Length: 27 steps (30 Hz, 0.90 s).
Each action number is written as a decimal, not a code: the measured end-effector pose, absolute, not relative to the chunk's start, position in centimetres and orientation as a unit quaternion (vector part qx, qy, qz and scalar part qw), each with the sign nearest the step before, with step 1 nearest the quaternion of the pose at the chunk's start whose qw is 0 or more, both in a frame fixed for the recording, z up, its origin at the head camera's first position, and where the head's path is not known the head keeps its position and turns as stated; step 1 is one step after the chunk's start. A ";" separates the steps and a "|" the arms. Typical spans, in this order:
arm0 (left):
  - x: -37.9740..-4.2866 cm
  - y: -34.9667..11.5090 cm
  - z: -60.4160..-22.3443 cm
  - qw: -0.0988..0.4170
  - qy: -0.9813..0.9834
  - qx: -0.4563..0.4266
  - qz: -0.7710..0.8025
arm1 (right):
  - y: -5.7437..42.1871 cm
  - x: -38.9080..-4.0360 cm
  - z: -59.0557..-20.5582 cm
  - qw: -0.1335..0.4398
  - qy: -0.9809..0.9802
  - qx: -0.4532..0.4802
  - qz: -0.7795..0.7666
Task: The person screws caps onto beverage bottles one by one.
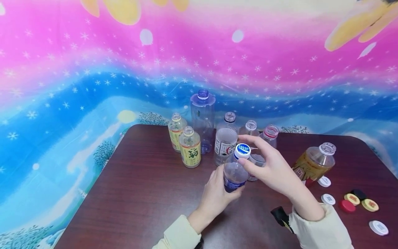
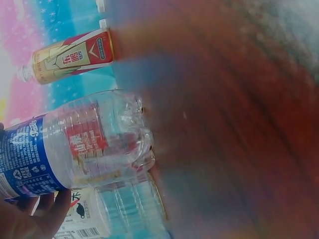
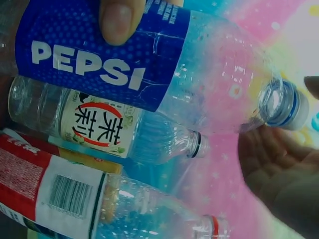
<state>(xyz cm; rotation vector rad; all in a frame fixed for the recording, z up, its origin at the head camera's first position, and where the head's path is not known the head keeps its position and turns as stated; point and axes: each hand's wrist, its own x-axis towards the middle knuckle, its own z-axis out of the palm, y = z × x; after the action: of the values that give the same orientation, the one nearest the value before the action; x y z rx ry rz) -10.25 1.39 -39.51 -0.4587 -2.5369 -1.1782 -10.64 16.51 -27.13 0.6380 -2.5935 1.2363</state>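
A clear Pepsi bottle (image 1: 235, 173) with a blue label stands tilted, its white cap (image 1: 242, 151) on the neck. My left hand (image 1: 214, 193) grips the bottle around the label; in the right wrist view one fingertip (image 3: 117, 22) lies on that label. Around the cap my right hand (image 1: 273, 166) is spread, thumb near its lower edge and forefinger beyond it, with the cap's blue printed top showing between them. The bottle's ridged base (image 2: 134, 134) appears in the left wrist view, close to the table.
Uncapped bottles stand behind: two yellow-labelled ones (image 1: 190, 152), a tall purplish one (image 1: 202, 121), a white-labelled one (image 1: 225, 138) and one with a red-ringed neck (image 1: 271, 133). A gold-labelled bottle (image 1: 314, 162) is at right, near several loose caps (image 1: 347, 206) on the table (image 1: 130, 193).
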 end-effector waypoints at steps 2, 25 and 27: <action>-10.3 1.3 -39.4 0.151 -0.885 -0.160 -0.410 | 16.8 -10.6 -27.1 0.095 -0.869 0.238 0.423; -10.6 1.0 -39.0 0.129 -0.888 -0.161 -0.412 | 16.4 -10.8 -27.6 0.089 -0.870 0.164 0.457; -10.6 1.0 -39.0 0.129 -0.887 -0.163 -0.412 | 16.6 -10.8 -27.9 0.096 -0.861 0.194 0.460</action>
<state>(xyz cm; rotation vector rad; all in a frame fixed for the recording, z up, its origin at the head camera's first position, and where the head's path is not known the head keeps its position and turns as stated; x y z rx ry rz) -10.63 1.04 -39.03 -0.4735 -2.5797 -1.1985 -10.79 16.58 -27.88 0.5745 -2.5518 1.3622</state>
